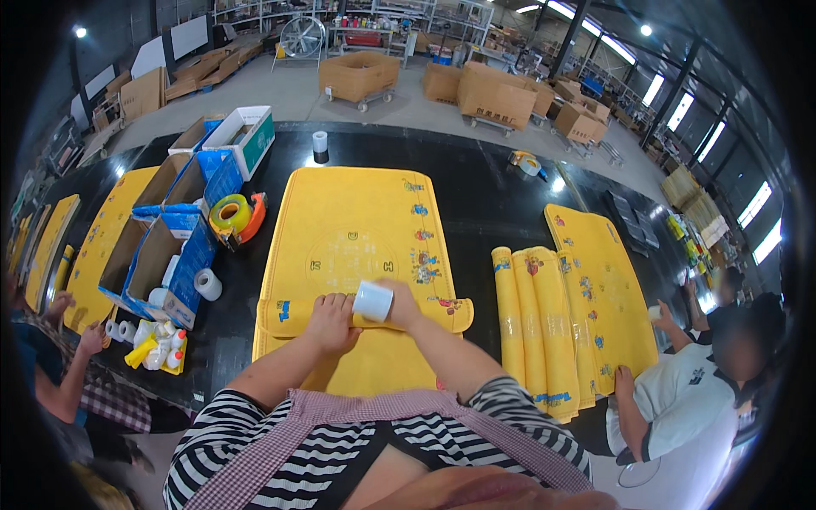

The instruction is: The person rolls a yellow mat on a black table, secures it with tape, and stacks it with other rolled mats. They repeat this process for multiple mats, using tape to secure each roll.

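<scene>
A yellow mat (pixel 357 195) with small printed figures lies in front of me, its near end rolled into a tube (pixel 285 312). My left hand (pixel 330 323) is closed on the middle of that tube, fingers bent over it. Just beside it, my right hand (pixel 399 303) grips a whitish roll of tape (pixel 372 301) against the tube. The fingers behind the tape roll are partly hidden. Another yellow mat (pixel 387 365) shows flat beneath my forearms.
Several rolled mats (pixel 534 331) lie at right beside flat mats (pixel 599 289), where a co-worker (pixel 688 391) stands. At left are blue cardboard boxes (pixel 183 246), an orange tape dispenser (pixel 246 221), a loose tape roll (pixel 207 284) and small bottles (pixel 157 347). Another person's hand (pixel 91 340) is there.
</scene>
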{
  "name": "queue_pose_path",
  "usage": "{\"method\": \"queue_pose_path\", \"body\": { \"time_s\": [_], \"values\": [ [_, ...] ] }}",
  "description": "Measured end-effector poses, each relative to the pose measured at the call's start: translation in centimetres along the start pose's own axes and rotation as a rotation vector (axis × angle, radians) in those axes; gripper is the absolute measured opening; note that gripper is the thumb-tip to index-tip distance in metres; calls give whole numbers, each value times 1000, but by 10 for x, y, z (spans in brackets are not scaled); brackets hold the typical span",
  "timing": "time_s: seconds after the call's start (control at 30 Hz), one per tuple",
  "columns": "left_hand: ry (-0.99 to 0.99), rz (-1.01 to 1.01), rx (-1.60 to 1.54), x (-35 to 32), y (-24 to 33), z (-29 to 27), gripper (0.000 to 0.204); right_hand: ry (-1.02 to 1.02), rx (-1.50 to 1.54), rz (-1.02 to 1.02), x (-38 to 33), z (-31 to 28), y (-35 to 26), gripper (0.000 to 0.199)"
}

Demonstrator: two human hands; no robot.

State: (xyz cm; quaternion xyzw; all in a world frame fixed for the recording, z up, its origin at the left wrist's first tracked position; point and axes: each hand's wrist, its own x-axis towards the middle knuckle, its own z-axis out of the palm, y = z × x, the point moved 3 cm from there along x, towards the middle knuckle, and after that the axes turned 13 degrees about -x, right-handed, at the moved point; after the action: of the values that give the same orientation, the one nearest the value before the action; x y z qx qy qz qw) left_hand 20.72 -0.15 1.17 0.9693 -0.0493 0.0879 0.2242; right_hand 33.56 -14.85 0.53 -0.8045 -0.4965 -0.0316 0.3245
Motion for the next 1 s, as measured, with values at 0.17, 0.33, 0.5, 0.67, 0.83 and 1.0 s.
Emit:
{"method": "queue_pose_path", "body": {
  "time_s": [0.17,0.33,0.5,0.67,0.83,1.0],
  "values": [
    [-132,3,28,34,-22,-2,56,164,-81,-148,-47,12,-37,45],
    [-217,-7,-46,45,-21,-8,49,6,-287,-165,-40,8,-36,43],
    [-386,-158,-111,-21,0,10,49,-319,-240,45,-81,17,-79,39],
    [-199,31,-155,-70,11,15,55,133,45,-81,-139,35,-82,30],
    [-16,133,-61,-44,16,-19,43,-65,465,117,-79,22,-53,30],
    [163,160,26,-67,21,4,56,-3,449,167,-7,18,-8,24]
  ]
}}
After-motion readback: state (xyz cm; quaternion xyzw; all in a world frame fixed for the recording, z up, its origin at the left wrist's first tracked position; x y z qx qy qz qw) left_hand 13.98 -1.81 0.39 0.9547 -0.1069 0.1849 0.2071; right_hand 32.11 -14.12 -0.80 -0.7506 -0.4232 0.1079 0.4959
